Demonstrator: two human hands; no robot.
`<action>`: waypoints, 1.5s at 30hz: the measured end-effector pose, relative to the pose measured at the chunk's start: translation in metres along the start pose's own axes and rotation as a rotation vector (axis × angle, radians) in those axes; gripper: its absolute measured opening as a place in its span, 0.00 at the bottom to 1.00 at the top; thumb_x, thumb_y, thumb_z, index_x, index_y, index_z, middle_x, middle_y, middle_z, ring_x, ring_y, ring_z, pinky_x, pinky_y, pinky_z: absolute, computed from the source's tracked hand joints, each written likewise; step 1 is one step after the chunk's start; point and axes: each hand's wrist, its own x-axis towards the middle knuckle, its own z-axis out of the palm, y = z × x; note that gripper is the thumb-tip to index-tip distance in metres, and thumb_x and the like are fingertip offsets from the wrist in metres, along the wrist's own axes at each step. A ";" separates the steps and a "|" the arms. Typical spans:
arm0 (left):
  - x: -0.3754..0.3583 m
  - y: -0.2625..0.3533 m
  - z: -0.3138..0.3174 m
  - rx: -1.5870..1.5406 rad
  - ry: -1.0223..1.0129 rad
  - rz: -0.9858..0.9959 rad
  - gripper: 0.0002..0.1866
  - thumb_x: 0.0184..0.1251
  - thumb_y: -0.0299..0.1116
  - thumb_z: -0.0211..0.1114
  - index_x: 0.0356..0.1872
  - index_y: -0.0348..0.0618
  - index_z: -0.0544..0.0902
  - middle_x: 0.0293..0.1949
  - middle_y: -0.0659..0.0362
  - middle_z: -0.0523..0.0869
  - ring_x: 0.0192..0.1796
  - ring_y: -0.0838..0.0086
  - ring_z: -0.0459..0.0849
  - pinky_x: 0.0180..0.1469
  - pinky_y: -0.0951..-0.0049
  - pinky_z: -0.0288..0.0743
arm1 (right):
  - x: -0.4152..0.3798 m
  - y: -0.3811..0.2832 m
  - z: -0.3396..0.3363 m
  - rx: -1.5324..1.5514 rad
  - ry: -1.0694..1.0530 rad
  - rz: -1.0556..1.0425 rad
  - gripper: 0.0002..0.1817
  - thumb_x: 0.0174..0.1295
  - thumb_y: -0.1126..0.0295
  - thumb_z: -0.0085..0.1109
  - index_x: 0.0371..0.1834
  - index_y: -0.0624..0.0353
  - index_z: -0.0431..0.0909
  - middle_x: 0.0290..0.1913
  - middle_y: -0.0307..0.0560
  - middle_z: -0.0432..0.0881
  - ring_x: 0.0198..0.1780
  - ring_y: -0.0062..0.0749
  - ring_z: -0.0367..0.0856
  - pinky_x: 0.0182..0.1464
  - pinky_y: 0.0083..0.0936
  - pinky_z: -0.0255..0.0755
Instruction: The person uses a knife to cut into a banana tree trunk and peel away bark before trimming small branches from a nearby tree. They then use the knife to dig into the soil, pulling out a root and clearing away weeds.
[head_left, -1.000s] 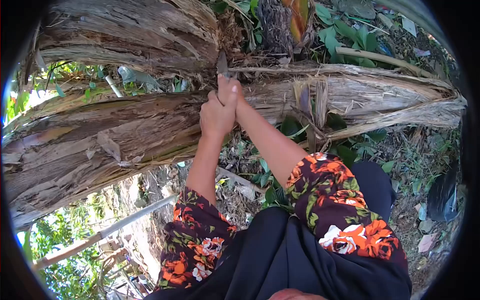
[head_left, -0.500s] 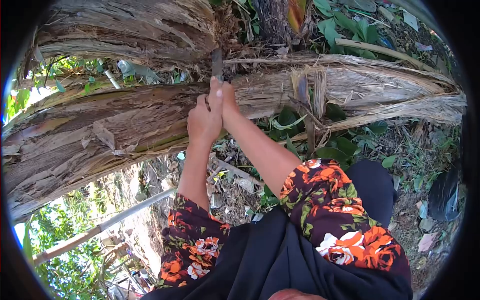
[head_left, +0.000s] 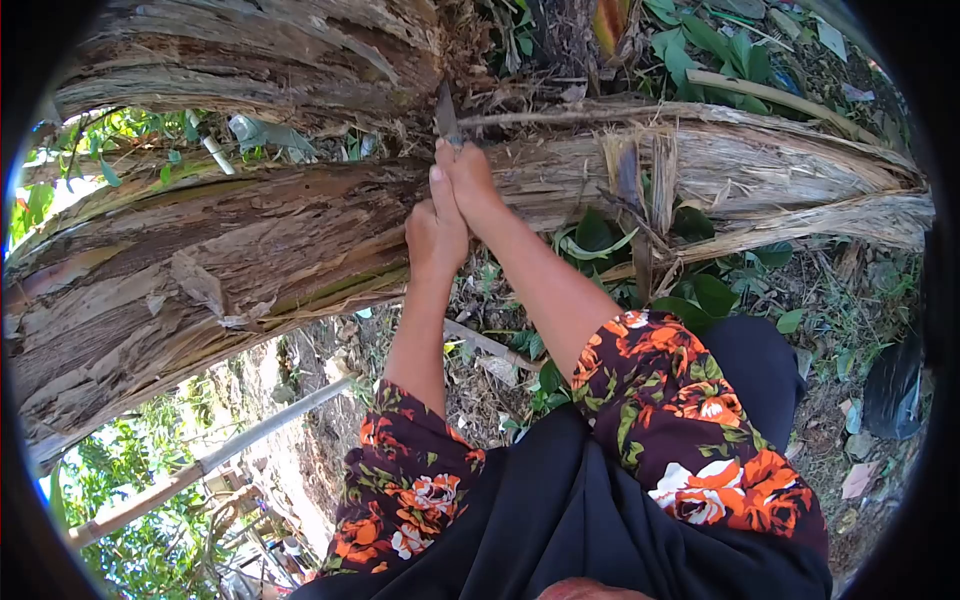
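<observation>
Both my hands are clasped together on the handle of a knife [head_left: 446, 113], whose dark blade points up and away into the dry fibres. My left hand [head_left: 434, 235] wraps the handle from the left with its thumb raised. Pressed against it, my right hand [head_left: 472, 183] closes over the upper part of the handle. They work against a thick, dry, peeling banana-like trunk [head_left: 230, 250] that leans across the view. A second dry trunk [head_left: 250, 60] lies behind it. The handle itself is hidden by my fingers.
Dry stalks and a splintered trunk end [head_left: 800, 190] extend to the right. Green leaves [head_left: 700, 50] and leaf litter cover the ground. A grey pole [head_left: 220, 455] slants at lower left. A dark bag-like object [head_left: 890, 390] sits at right.
My clasped hands and the knife shifted slightly right and up along the trunk after dipping left half a second ago. The blade tip stays in the fibres.
</observation>
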 end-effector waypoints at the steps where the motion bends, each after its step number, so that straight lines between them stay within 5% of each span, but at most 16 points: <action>1: 0.002 0.003 0.001 0.011 0.010 0.000 0.44 0.60 0.62 0.27 0.23 0.26 0.78 0.26 0.34 0.77 0.38 0.42 0.75 0.45 0.56 0.65 | 0.003 -0.004 -0.002 0.013 -0.026 0.011 0.22 0.57 0.57 0.48 0.21 0.69 0.71 0.17 0.52 0.72 0.20 0.33 0.69 0.26 0.33 0.63; 8: -0.002 0.014 0.001 -0.034 -0.033 0.008 0.43 0.61 0.62 0.27 0.24 0.27 0.78 0.26 0.35 0.77 0.38 0.41 0.75 0.44 0.55 0.65 | 0.005 -0.033 -0.024 -0.009 -0.212 0.139 0.23 0.57 0.56 0.47 0.19 0.69 0.72 0.15 0.48 0.71 0.20 0.29 0.67 0.26 0.34 0.63; 10: -0.005 0.009 0.010 -0.033 0.043 0.065 0.47 0.58 0.65 0.22 0.19 0.26 0.77 0.17 0.46 0.78 0.29 0.57 0.79 0.38 0.62 0.68 | 0.002 -0.036 -0.032 -0.066 -0.224 0.118 0.23 0.57 0.56 0.48 0.20 0.70 0.72 0.15 0.48 0.71 0.20 0.30 0.67 0.26 0.34 0.63; 12: -0.003 0.007 0.018 -0.065 0.033 0.032 0.47 0.58 0.65 0.22 0.19 0.26 0.77 0.17 0.45 0.78 0.30 0.56 0.79 0.39 0.61 0.68 | 0.007 -0.037 -0.035 -0.118 -0.236 0.089 0.24 0.56 0.55 0.48 0.20 0.70 0.72 0.16 0.49 0.71 0.20 0.30 0.67 0.27 0.34 0.63; 14: 0.008 0.013 0.025 -0.112 0.041 -0.033 0.47 0.59 0.65 0.21 0.21 0.26 0.77 0.19 0.44 0.78 0.31 0.54 0.79 0.39 0.61 0.68 | 0.019 -0.037 -0.034 -0.163 -0.243 0.092 0.23 0.55 0.58 0.48 0.24 0.74 0.74 0.25 0.68 0.75 0.32 0.54 0.77 0.36 0.38 0.67; 18: 0.008 0.025 0.042 -0.087 0.141 -0.066 0.44 0.61 0.62 0.25 0.22 0.26 0.77 0.24 0.35 0.77 0.36 0.42 0.75 0.42 0.55 0.66 | 0.036 -0.015 -0.038 -0.120 -0.312 0.100 0.23 0.54 0.56 0.48 0.25 0.73 0.74 0.29 0.69 0.75 0.36 0.57 0.76 0.39 0.38 0.67; 20: 0.009 0.024 0.026 -0.132 0.066 -0.074 0.44 0.61 0.63 0.26 0.22 0.26 0.77 0.25 0.35 0.77 0.36 0.42 0.75 0.42 0.56 0.66 | 0.032 -0.022 -0.029 -0.210 -0.242 0.070 0.25 0.55 0.54 0.49 0.20 0.71 0.72 0.17 0.48 0.71 0.22 0.29 0.67 0.28 0.32 0.64; 21: 0.007 0.024 0.018 -0.168 -0.008 -0.100 0.44 0.60 0.63 0.26 0.22 0.26 0.77 0.25 0.35 0.77 0.37 0.42 0.75 0.42 0.56 0.66 | 0.030 -0.026 -0.029 -0.207 -0.250 0.047 0.25 0.55 0.54 0.49 0.20 0.71 0.72 0.17 0.48 0.71 0.22 0.29 0.67 0.28 0.32 0.64; 23: 0.002 0.025 0.013 -0.116 0.041 -0.067 0.44 0.60 0.63 0.28 0.23 0.25 0.77 0.25 0.35 0.77 0.37 0.43 0.76 0.42 0.56 0.66 | 0.023 -0.030 -0.031 -0.082 -0.273 0.139 0.26 0.53 0.52 0.50 0.28 0.72 0.74 0.30 0.68 0.76 0.38 0.57 0.76 0.41 0.39 0.67; 25: -0.004 0.022 0.013 -0.072 0.079 0.004 0.42 0.60 0.62 0.31 0.25 0.24 0.77 0.27 0.34 0.77 0.37 0.43 0.76 0.42 0.56 0.66 | 0.012 -0.022 -0.027 -0.007 -0.163 0.062 0.26 0.54 0.52 0.50 0.27 0.72 0.73 0.28 0.67 0.76 0.35 0.57 0.76 0.38 0.40 0.67; 27: -0.011 0.025 0.014 -0.096 0.093 -0.007 0.41 0.60 0.61 0.34 0.28 0.24 0.77 0.28 0.34 0.77 0.38 0.43 0.76 0.42 0.56 0.65 | 0.005 -0.019 -0.028 0.101 -0.040 0.084 0.24 0.54 0.53 0.50 0.24 0.71 0.72 0.26 0.65 0.76 0.32 0.56 0.76 0.36 0.40 0.66; 28: -0.014 0.026 0.016 -0.063 0.118 0.002 0.40 0.62 0.60 0.32 0.29 0.25 0.77 0.26 0.37 0.78 0.35 0.47 0.77 0.41 0.58 0.67 | 0.008 -0.011 -0.023 0.246 -0.059 0.104 0.21 0.56 0.55 0.51 0.24 0.67 0.70 0.17 0.44 0.73 0.23 0.26 0.72 0.27 0.25 0.66; 29: -0.016 0.026 0.018 -0.029 0.143 0.008 0.39 0.63 0.58 0.30 0.31 0.26 0.78 0.24 0.39 0.79 0.32 0.52 0.79 0.39 0.61 0.68 | 0.011 -0.001 -0.022 0.256 -0.057 0.108 0.21 0.56 0.55 0.51 0.24 0.67 0.70 0.17 0.44 0.73 0.23 0.26 0.72 0.27 0.25 0.66; 32: -0.027 0.028 0.021 -0.174 0.177 -0.008 0.38 0.64 0.56 0.32 0.29 0.25 0.77 0.28 0.35 0.78 0.36 0.45 0.77 0.41 0.57 0.66 | -0.011 -0.029 -0.036 0.112 -0.071 0.065 0.20 0.59 0.56 0.48 0.25 0.67 0.68 0.17 0.46 0.72 0.23 0.30 0.73 0.28 0.29 0.66; 34: -0.037 0.036 0.017 -0.226 0.154 -0.070 0.38 0.65 0.55 0.30 0.28 0.25 0.78 0.26 0.36 0.78 0.35 0.46 0.77 0.40 0.57 0.66 | -0.025 -0.046 -0.043 0.069 0.083 -0.006 0.21 0.59 0.57 0.43 0.28 0.71 0.68 0.23 0.65 0.74 0.30 0.59 0.73 0.33 0.42 0.65; 45: -0.012 0.002 0.045 -0.375 0.097 -0.205 0.37 0.66 0.54 0.28 0.30 0.27 0.77 0.25 0.43 0.80 0.33 0.57 0.80 0.37 0.61 0.68 | -0.008 -0.039 -0.043 -0.071 -0.068 -0.022 0.20 0.61 0.58 0.39 0.28 0.69 0.66 0.24 0.66 0.73 0.31 0.61 0.73 0.33 0.47 0.63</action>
